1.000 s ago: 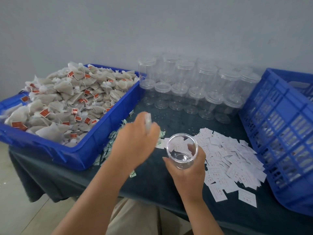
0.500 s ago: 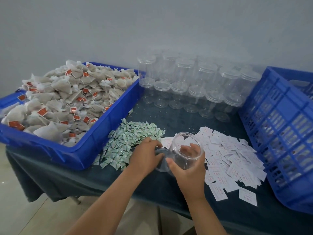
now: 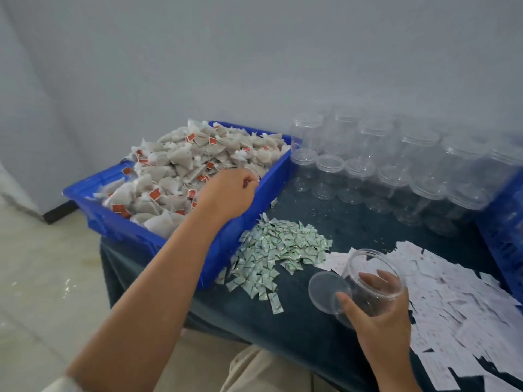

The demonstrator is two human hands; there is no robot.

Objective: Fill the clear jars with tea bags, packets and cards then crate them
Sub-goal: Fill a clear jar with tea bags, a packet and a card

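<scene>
My right hand point(image 3: 376, 315) grips an open clear jar point(image 3: 368, 264), tilted with its mouth toward the left, low over the dark table. The jar looks empty. Its clear lid point(image 3: 324, 290) lies on the cloth just left of the jar. My left hand point(image 3: 229, 193) reaches into the blue tray point(image 3: 85, 193) heaped with tea bags point(image 3: 175, 165), and its fingers curl into the pile at the tray's right side. A heap of small green packets point(image 3: 277, 250) lies between the tray and the jar. White cards point(image 3: 452, 292) spread out on the right.
Several lidded empty clear jars point(image 3: 396, 165) stand in rows at the back of the table. A blue slatted crate point(image 3: 506, 222) stands at the far right edge. The dark cloth point(image 3: 283, 329) hangs over the table's front edge, with floor to the left.
My left hand left the lid on the table beside the jar and moved up left into the tea bag tray. The right hand tilted the jar further. The view swung left.
</scene>
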